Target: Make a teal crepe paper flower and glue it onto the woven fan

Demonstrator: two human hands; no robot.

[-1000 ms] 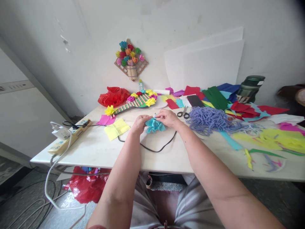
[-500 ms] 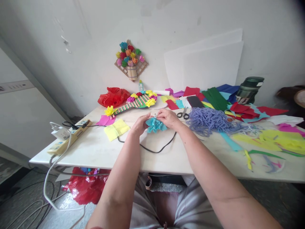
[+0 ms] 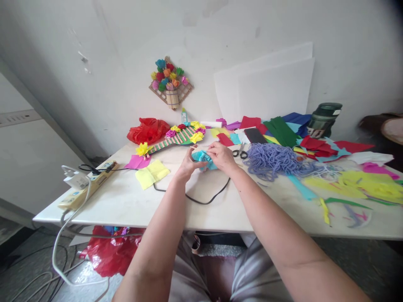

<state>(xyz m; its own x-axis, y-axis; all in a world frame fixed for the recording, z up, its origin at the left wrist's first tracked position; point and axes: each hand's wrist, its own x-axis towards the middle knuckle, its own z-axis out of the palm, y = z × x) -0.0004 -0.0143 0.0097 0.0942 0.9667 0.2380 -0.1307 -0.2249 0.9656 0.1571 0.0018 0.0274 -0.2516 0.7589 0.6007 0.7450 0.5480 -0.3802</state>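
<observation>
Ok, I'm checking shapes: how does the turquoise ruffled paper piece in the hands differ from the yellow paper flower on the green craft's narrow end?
The turquoise ruffled paper piece is held by the left hand and right hand; the yellow paper flower sits untouched on the green pink-striped craft. The turquoise piece looks bunched and is partly hidden by the hands, while the yellow flower's petals splay outward in plain view. Both look like thin paper.

A Corner for Paper Handicraft

This place looks like a handicraft corner; if it is in a home or a workshop, I cannot tell. The bench [image 3: 110, 201] stands against a marked wall [image 3: 126, 50] and carries coloured sheets [image 3: 281, 131], a heap of yarn [image 3: 273, 159] and scissors [image 3: 239, 154]. On the wall hangs an ornament of flowers [image 3: 172, 99], which looks handmade.
</observation>
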